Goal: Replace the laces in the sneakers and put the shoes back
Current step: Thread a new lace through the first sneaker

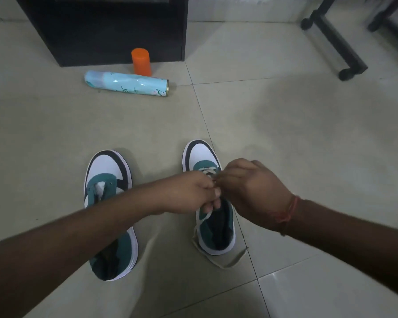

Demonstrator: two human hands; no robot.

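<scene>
Left hand [189, 193] and right hand [251, 191] both pinching the white lace [208, 172] over right sneaker [213, 228], left sneaker [108, 180] sitting left of both grips.

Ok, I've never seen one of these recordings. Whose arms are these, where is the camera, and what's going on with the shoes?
There is no machine here. A person wears a camera on the head, looking down at their own arms. On the tiled floor stand two sneakers. The left hand and right hand meet over the right sneaker, both pinching its pale lace, which is threaded near the toe; the loose end trails on the floor. The left sneaker shows no lacing yet. Further off lie a light blue spray can on its side and an upright orange cap, beside a dark cabinet.
</scene>
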